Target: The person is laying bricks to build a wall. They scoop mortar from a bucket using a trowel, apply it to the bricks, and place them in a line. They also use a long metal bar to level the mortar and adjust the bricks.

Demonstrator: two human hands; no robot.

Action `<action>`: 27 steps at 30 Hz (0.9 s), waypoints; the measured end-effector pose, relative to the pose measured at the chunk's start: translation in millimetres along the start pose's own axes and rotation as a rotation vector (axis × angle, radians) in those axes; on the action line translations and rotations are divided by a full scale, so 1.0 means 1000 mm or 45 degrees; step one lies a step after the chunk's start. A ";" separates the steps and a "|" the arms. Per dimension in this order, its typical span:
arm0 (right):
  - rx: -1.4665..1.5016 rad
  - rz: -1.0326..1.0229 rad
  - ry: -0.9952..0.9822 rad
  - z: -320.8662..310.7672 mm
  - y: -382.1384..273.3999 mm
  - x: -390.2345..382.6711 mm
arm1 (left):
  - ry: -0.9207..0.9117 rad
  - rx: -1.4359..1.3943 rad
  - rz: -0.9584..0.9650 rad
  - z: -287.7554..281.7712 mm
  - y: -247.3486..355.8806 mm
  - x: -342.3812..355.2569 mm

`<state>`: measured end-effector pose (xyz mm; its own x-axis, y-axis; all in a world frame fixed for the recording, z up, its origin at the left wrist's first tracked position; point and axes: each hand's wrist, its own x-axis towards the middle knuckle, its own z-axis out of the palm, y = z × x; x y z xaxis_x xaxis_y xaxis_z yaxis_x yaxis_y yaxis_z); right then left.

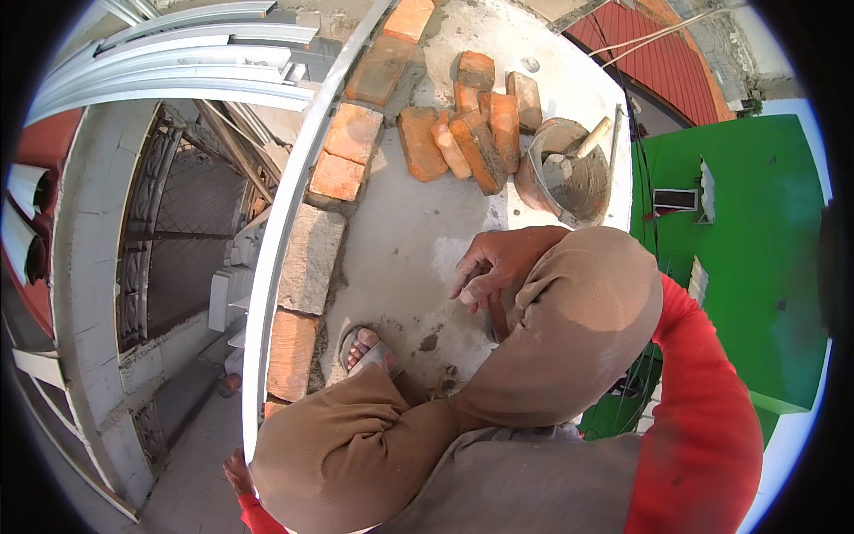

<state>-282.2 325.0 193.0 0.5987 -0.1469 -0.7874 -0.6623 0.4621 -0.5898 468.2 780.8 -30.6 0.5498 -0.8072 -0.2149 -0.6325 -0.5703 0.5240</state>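
Note:
My right hand [500, 265] hangs in front of my right knee with its fingers curled together; whatever lies inside them is too hidden to name. Far to the lower left, my left hand [237, 472] is beside the near end of a long pale metal bar [277, 233], its fingers mostly out of sight. Along that bar runs a row of orange bricks [338, 175] set end to end, with a grey block [310, 258] among them. Mortar fills part of a bucket [532, 182] ahead of my right hand, and a tool with a pale handle [594, 138] leans in it.
Several loose bricks [480, 147] are heaped left of the bucket on the concrete slab [400, 236]. Beyond the bar the level drops to a lower yard [191, 454]. Metal channels [178, 76] lie at the far left. Cables [642, 169] run past the right edge, near a green wall [747, 214].

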 end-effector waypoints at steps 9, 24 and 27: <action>-1.091 -0.002 1.756 -0.156 0.061 -0.092 | 0.230 -0.489 -0.188 -0.021 0.350 0.090; -1.511 0.408 1.203 -0.243 0.190 -0.195 | -1.687 -0.481 -0.887 0.203 0.555 0.004; -1.503 0.426 1.093 -0.237 0.207 -0.189 | -1.748 -0.349 -0.987 0.190 0.602 0.016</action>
<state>-638.9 240.8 177.1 0.1870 -0.8289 -0.5272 -0.9352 -0.3145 0.1628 -7.3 395.9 125.0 -0.3035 0.0455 -0.9518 -0.2509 -0.9674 0.0338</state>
